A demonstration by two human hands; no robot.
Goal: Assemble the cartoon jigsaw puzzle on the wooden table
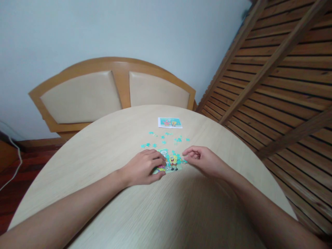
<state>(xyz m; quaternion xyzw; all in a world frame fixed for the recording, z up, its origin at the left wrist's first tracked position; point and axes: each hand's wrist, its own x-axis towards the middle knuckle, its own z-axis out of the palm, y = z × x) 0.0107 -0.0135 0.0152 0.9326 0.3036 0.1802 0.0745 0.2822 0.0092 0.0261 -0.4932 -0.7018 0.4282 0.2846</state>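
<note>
A partly joined jigsaw puzzle with cartoon figures on a turquoise ground lies flat on the table. Across its left part rests my left hand, palm down with fingers stretched and thumb apart, hiding some of the picture. At the puzzle's right edge my right hand has its thumb and forefinger drawn together on what looks like a small puzzle piece, mostly hidden by the fingertips. Several loose turquoise puzzle pieces are scattered just beyond the joined part, and a few lie close to the right fingertips.
A printed reference picture with similar figures lies farther back on the round wooden table. Behind the table stands a wide padded wooden backrest against a pale wall. Slatted wood rises at the right; a white cable hangs at the left.
</note>
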